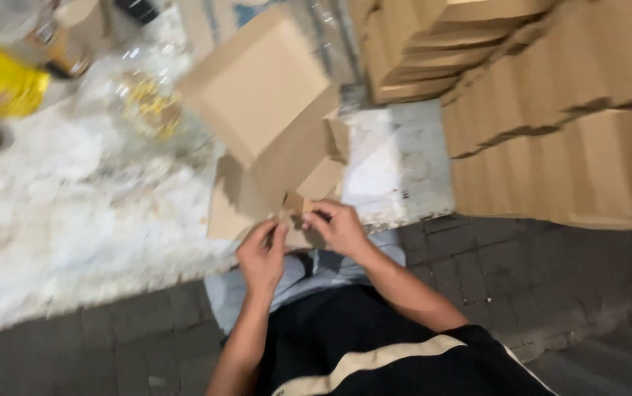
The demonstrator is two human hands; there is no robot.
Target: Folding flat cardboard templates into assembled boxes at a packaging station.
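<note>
A brown cardboard box (265,110), partly folded with its flaps open, rests on a white worktop (74,220) in front of me. My left hand (261,253) pinches the near flap of the box at its lower edge. My right hand (338,224) grips a small tab on the same flap, right beside the left hand. The picture is blurred, so the fold lines are hard to make out.
Stacks of flat brown cardboard (550,110) fill the right side and top. Clear plastic bottles (140,95) and a bottle of yellow liquid (1,77) stand at the back left. Grey paving bricks (514,271) lie below the worktop's edge.
</note>
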